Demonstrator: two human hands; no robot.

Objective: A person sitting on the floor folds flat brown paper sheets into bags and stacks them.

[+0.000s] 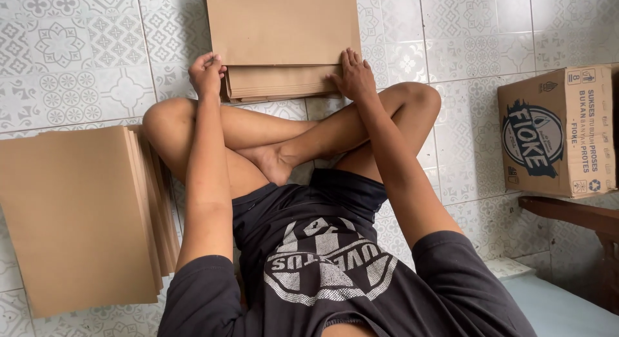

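Note:
I sit cross-legged on a patterned tile floor. A stack of brown paper sheets (pixel 282 28) lies in front of my knees, its near edge folded over. My left hand (pixel 206 73) is closed at the left corner of that folded edge, pinching the fold. Flat on the right part of the fold rests my right hand (pixel 353 76), fingers spread and pressing down.
A second pile of brown sheets (pixel 74 214) lies fanned on the floor by my left leg. A brown cardboard box (pixel 560 131) stands at the right, with a dark wooden piece (pixel 574 214) below it and a pale blue surface (pixel 561 308) in the lower right corner.

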